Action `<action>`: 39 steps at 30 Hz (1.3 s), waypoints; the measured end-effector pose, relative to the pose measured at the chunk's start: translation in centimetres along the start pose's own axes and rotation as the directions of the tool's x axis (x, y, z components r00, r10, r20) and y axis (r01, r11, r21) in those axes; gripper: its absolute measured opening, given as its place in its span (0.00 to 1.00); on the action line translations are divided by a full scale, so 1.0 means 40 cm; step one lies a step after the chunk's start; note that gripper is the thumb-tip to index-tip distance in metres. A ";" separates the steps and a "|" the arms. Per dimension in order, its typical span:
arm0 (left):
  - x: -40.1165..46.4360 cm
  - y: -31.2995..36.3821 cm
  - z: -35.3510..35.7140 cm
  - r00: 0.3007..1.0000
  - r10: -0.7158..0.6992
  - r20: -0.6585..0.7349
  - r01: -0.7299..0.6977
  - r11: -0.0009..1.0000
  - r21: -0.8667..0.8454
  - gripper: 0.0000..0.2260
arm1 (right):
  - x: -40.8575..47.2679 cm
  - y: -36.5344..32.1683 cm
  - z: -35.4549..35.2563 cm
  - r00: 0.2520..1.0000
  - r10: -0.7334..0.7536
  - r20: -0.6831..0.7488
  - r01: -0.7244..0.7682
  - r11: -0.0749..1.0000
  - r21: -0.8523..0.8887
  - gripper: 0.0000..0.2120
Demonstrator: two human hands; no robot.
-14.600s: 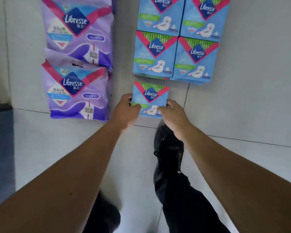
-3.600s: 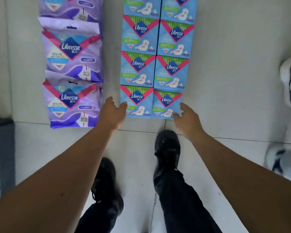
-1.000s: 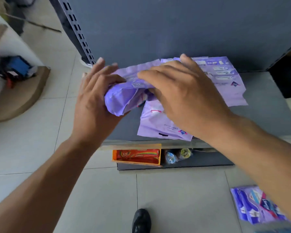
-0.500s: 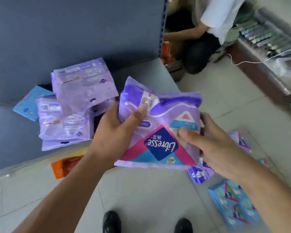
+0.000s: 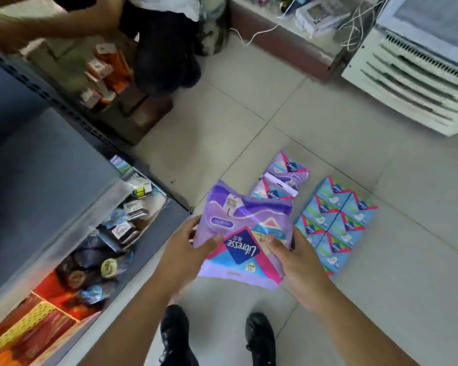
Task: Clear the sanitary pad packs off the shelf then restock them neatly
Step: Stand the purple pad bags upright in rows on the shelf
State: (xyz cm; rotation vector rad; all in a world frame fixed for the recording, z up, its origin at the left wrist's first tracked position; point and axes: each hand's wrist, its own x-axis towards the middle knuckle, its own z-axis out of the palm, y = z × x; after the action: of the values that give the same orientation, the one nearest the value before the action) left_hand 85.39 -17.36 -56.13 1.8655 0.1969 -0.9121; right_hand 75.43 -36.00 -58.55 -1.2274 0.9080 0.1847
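The grey shelf [image 5: 45, 186] fills the left side, its top board bare where it shows, with a lower tier of mixed small goods [image 5: 111, 239] and red-and-yellow boxes [image 5: 29, 328] under it. The pale tiled floor [image 5: 328, 122] takes up the rest. At the far right stands a white louvred cabinet [image 5: 418, 75]. At the top left another person [image 5: 159, 43] crouches beside cartons of orange boxes [image 5: 103, 72].

Both forearms reach forward from the bottom edge and converge over the floor, in front of two black shoes [image 5: 175, 336]. Between them, the purple Libresse pack [image 5: 245, 239] is held above the tiles, its printed face up and its logo reading upside down from the camera. The left hand [image 5: 185, 257] grips the pack's left edge, thumb laid over the front and fingers curled beneath. The right hand [image 5: 299, 268] grips the right lower edge in the same way, thumb on top near the logo.

Just beyond the held pack, two more purple packs [image 5: 283, 180] lie overlapping on the floor. To their right, touching one another in two neat columns, lie the blue packs [image 5: 336, 225], flat on the tiles.
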 end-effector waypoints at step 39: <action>0.773 -0.068 0.074 0.953 -0.278 0.121 0.244 0.940 0.238 0.16 | 0.650 0.128 0.061 0.936 0.164 -0.312 -0.167 0.986 0.020 0.10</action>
State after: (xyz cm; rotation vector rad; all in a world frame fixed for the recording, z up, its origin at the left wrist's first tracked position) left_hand 104.21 -26.39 -79.26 1.9924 0.2632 -1.3009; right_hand 90.57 -40.72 -79.92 -1.2058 1.2898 0.1287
